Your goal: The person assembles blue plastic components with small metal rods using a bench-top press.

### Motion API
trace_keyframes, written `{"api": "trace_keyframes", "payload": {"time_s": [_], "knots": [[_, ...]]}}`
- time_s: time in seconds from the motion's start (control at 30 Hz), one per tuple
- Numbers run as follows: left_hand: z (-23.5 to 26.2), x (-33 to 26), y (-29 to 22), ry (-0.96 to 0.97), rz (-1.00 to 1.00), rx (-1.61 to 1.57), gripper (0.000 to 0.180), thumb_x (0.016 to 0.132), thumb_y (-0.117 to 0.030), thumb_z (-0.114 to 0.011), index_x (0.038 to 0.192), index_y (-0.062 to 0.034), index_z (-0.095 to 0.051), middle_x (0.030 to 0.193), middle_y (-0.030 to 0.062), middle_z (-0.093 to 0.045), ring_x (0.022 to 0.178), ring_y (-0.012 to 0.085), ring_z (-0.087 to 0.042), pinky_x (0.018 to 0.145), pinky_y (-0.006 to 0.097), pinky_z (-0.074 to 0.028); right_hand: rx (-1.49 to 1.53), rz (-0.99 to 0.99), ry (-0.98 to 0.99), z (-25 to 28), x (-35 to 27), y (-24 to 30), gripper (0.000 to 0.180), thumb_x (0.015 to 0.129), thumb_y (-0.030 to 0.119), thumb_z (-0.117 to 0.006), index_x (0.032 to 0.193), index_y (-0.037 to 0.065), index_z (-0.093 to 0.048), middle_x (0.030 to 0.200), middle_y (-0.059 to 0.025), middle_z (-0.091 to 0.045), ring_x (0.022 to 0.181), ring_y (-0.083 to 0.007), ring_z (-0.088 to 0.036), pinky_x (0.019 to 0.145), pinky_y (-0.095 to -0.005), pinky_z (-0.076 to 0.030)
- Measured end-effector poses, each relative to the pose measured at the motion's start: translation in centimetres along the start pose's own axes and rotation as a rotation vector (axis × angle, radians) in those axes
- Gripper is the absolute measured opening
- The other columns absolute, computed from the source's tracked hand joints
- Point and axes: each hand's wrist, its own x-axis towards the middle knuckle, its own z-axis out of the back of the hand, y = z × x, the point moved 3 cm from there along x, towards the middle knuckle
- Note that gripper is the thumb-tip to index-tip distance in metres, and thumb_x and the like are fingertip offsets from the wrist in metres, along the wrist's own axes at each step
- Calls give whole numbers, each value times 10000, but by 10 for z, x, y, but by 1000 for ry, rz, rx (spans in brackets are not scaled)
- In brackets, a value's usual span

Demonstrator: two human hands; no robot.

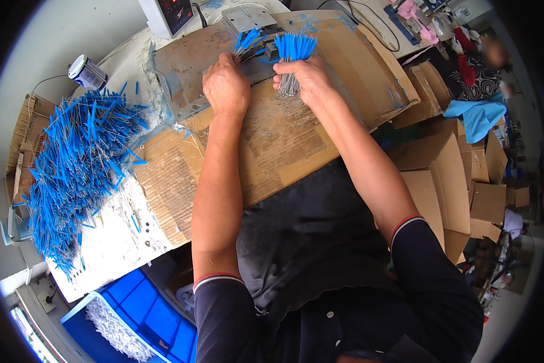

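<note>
My right hand (308, 75) is closed round a thick bundle of blue-tipped wire brushes (295, 47). Their blue ends stand up above my fingers, and the thin metal stems hang down below. My left hand (228, 85), also closed, pinches a few blue-tipped wire brushes (246, 41) that fan out past its fingertips. Both hands are over the near edge of a worn metal plate (190, 75), just in front of a small machine with a metal top (247, 19). A large heap of the same brushes (81, 163) lies on the table at my left.
Scuffed cardboard (272, 145) covers the table before me. A white control box (166, 17) and a white-and-blue tub (88, 72) stand at the back left. Below left is a blue bin (141, 302) with white pieces. Open cartons (432, 175) and another person (478, 75) are at the right.
</note>
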Motion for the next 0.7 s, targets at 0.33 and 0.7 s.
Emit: {"api": "trace_keyframes", "payload": {"time_s": [0.33,0.7], "knots": [[-2,-1,-2,-9,-60,27,109,915,-150,-587,905,-55,-639,889,154,-700,884,340,-660,805,452,-485,-32,-56,51,6,0,5,174,747,-59,-785,853,-49,-648,743,-149,-662,582,-240,-658,495,-389,-562],[3,0,-4,-16,68,25,85,929,-141,-561,910,-67,-598,827,148,-703,801,340,-681,764,456,-519,-130,-66,123,4,-6,8,181,749,-25,-794,857,-4,-650,743,-117,-662,571,-203,-643,474,-345,-534]]}}
